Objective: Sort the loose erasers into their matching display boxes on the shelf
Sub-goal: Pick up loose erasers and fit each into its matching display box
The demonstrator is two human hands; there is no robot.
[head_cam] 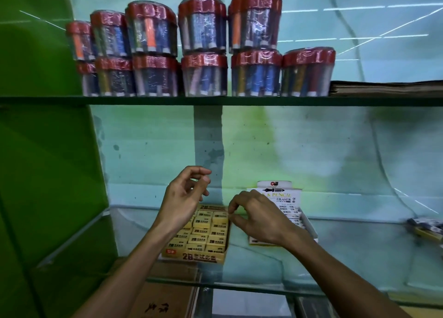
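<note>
A yellow 2B eraser display box (191,256) stands on the glass shelf, filled with rows of yellow erasers (202,238). To its right stands a white display box (309,224) with an upright "ERASER" header card, holding white erasers. My left hand (182,198) hovers above the yellow box's back left corner, fingers curled and apart, holding nothing. My right hand (254,217) is between the two boxes, thumb and fingers pinching at the right rear edge of the yellow box. Whether it grips an eraser is hidden. A small pile of loose erasers (425,226) lies at the far right.
The glass shelf (347,257) has a front edge near my forearms. A green panel (48,174) walls the left side. The shelf above carries several red-lidded tubs of pens (203,54) and a stack of brown paper (383,87). Cardboard boxes sit below.
</note>
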